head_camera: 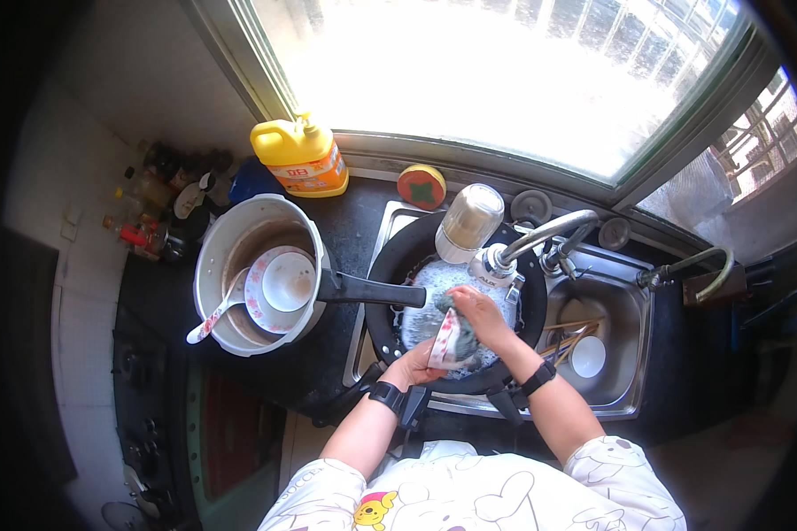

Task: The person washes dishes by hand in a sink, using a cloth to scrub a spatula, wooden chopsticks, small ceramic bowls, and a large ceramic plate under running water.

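A patterned bowl (443,342), tilted on its side, is held by my left hand (417,364) at its lower rim. Against the bowl's open side, my right hand (481,317) grips a dark green scrubbing pad (465,338). Both hands are above a large black wok (528,318) with white suds (420,299) in it. The wok rests over the left part of a steel sink. A faucet with a filter head (493,264) reaches over the suds. Fingers partly hide the pad and the bowl.
On the left, a pressure-cooker pot (206,279) holds bowls and a patterned spoon (216,318); its black handle (378,292) juts over the wok. Behind stand a yellow detergent jug (301,159) and a round tin (422,186). The right basin (621,372) holds a white bowl (588,356) and chopsticks (574,340).
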A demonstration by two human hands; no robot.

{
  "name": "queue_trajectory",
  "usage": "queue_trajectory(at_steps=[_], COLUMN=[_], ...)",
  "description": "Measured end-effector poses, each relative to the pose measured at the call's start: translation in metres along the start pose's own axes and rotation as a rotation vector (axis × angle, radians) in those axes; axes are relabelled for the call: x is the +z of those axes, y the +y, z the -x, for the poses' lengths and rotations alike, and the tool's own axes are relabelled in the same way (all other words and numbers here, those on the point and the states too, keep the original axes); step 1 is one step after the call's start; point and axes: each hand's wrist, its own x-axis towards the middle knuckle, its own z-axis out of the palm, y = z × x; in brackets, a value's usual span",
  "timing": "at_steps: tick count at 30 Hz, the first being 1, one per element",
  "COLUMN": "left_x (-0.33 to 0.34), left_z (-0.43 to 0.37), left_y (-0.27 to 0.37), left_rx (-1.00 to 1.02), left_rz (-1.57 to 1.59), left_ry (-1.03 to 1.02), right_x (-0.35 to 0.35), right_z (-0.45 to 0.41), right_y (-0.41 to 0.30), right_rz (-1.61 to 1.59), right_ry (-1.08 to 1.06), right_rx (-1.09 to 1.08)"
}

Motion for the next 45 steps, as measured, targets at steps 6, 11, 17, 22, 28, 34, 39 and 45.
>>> queue_trajectory(at_steps=[6, 11, 17, 22, 28, 34, 39, 45], left_x=[-0.035, -0.011, -0.032, -0.018, -0.014, 0.001, -0.001, -0.006], left_z=[-0.008, 0.003, 0.000, -0.002, -0.004, -0.003, 0.004, 0.010], left_y=[-0.008, -0.002, -0.005, 0.003, 0.002, 0.006, 0.010, 0.010], left_rx=[0.053, 0.227, 0.504, 0.763, 0.863, 0.835, 0.837, 0.784], left_rz=[0.079, -0.079, 0.101, 0.024, -0.170, -0.001, -0.038, -0.056], left_ry=[-0.222, 0.188, 0.445, 0.786, 0.931, 0.808, 0.854, 0.836], right_x=[0.015, 0.010, 0.020, 0.025, 0.054, 0.052, 0.051, 0.028], right_z=[0.016, 0.005, -0.008, 0.011, 0.026, 0.015, 0.020, 0.003], right_y=[0.033, 0.081, 0.063, 0.076, 0.009, 0.005, 0.004, 0.028], right_rz=[-0.751, -0.841, 0.426, 0.878, 0.354, 0.494, 0.673, 0.866], right_ry=[0.041, 0.276, 0.300, 0.179, 0.154, 0.202, 0.110, 0.240], right_rx=[0.245, 0.264, 0.132, 0.044, -0.276, -0.248, -0.139, -0.190])
